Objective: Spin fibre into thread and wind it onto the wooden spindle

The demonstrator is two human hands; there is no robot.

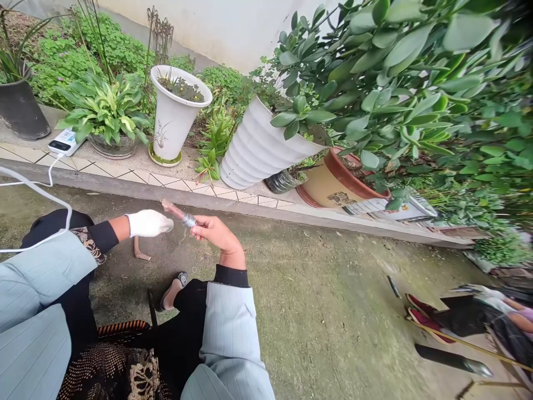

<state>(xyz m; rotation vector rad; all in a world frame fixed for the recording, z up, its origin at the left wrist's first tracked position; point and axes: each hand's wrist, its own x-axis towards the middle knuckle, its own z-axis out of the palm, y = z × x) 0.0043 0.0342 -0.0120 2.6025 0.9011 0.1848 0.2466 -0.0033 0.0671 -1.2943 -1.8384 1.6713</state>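
My right hand (216, 233), bare, grips the end of a short brownish stick (172, 210) wrapped near my fingers with silvery wire (189, 220). The stick's rough end points up and left, towards my other hand. My left hand (149, 223) wears a white glove, its fingers curled together just left of the stick, with a small gap between. What the glove holds, if anything, is hidden. Below the glove shows a brown bent piece (142, 254); I cannot tell whether it hangs from the hand or lies on the ground.
A tiled ledge (179, 195) ahead carries a white pot (172, 125), a ribbed white planter (260, 147), a tan pot (339, 186) and a white power bank (65, 143) with a cable (52, 172). At right, another person's gloved hand (485, 291) and red shoes (428, 318) show near a dark tube (449, 358).
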